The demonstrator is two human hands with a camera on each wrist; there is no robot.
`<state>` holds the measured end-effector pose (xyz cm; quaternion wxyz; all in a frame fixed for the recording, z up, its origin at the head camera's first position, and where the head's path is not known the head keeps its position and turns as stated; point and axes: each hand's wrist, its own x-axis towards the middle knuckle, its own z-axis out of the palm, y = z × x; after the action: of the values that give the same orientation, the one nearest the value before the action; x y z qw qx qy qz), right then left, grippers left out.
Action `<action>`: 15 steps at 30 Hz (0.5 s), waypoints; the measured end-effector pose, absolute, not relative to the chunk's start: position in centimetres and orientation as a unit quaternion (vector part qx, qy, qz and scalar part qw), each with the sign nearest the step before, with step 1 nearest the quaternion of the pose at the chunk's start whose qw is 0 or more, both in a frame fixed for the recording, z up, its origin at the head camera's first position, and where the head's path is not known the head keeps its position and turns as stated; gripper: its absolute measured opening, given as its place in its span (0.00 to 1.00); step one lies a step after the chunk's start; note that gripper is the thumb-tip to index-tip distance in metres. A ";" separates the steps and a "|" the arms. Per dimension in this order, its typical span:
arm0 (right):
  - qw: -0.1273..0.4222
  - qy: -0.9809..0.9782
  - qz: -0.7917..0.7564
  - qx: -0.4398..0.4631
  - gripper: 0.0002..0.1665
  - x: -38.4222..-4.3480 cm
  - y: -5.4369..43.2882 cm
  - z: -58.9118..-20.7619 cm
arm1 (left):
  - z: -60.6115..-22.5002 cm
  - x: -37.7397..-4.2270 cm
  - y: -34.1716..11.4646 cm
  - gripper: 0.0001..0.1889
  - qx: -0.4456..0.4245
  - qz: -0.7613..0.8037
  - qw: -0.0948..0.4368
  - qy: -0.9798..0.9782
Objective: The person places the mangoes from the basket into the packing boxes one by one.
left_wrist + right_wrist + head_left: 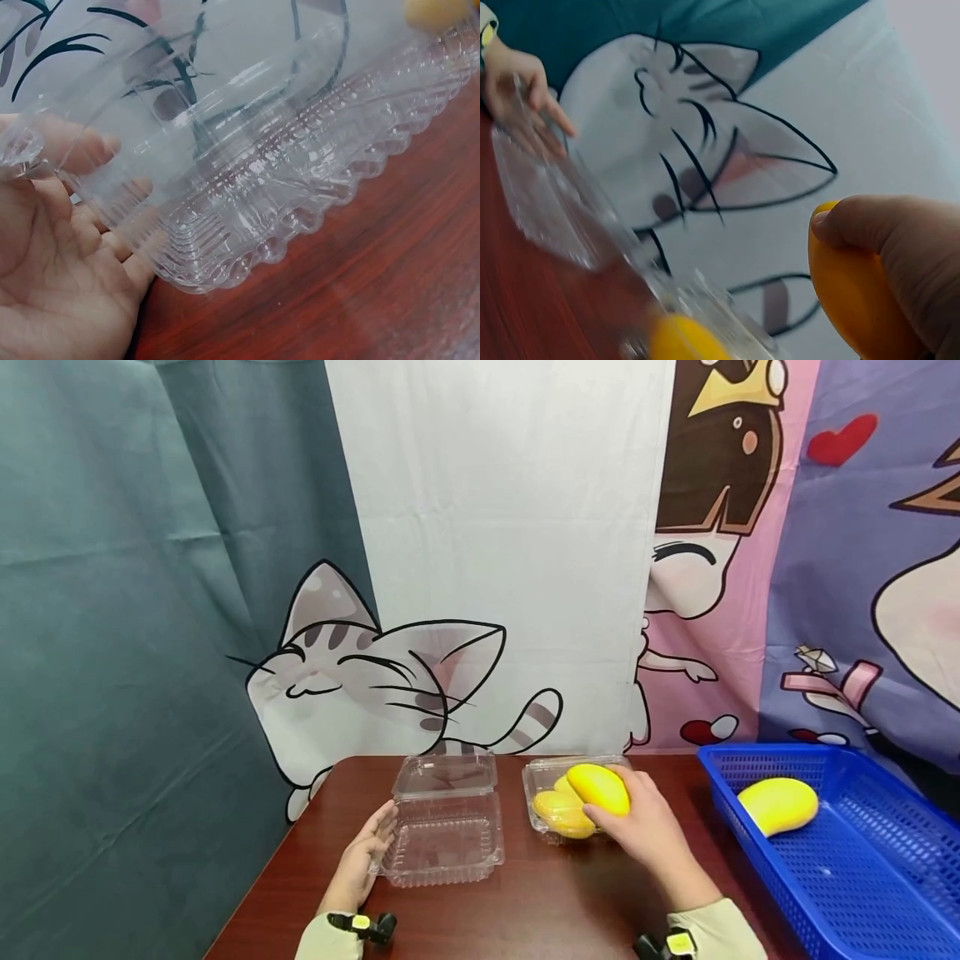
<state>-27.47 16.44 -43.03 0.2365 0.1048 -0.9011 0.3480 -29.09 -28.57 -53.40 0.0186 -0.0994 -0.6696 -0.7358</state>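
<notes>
- Mango (pixel 597 788), yellow, one: held in the right hand, above the right container. Long axis slants from upper left to lower right as seen from the head; in the right wrist view its narrower tip points upward, beside the thumb, with the body running down and to the right.
- Right hand (pixel 651 822): grip closed about the mango, thumb along the near side, fingers mostly hidden behind.
- Right container (pixel 530 789), transparent plastic: on the counter (pixel 517 910), holding further yellow fruit.
- Front mango (pixel 561 817): inside the right container, long axis mostly sideways, dipping toward the right.
- Rear mango (pixel 562 784): same container, partly hidden; direction cannot be told.
- Left container (pixel 442 878), transparent, ribbed walls: on the counter, lid (pixel 446 777) laid back on the far side.
- Left hand (pixel 362 853): grip spread, fingers extended against the left container's left side, not closed round anything.
- Basket (pixel 776 885), blue, perforated: at the right.
- Basket mango (pixel 780 805): in the basket by its left wall, long axis mainly sideways, narrower end toward lower left.
</notes>
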 end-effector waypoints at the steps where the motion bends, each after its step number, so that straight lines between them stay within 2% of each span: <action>1: 0.235 -0.899 0.352 0.111 0.41 -27.6 15.7 -43.1 | -53.5 -29.2 -28.6 0.39 -0.111 -0.736 0.024 -0.667; 4: 0.227 -0.894 0.363 0.132 0.41 -27.8 13.5 -43.3 | -53.7 -29.3 -28.5 0.39 -0.119 -0.737 0.031 -0.665; 11: 0.170 -0.890 0.387 0.169 0.42 -27.6 8.9 -44.2 | -53.7 -29.4 -28.4 0.39 -0.117 -0.738 0.026 -0.664; 15: 0.164 -0.884 0.389 0.201 0.41 -27.6 6.6 -45.0 | -53.6 -29.4 -28.5 0.39 -0.120 -0.736 0.028 -0.666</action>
<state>-27.58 6.56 -45.03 0.1643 0.2014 -0.8837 0.3893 -29.42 -28.52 -53.62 0.0282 -0.1198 -0.6662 -0.7356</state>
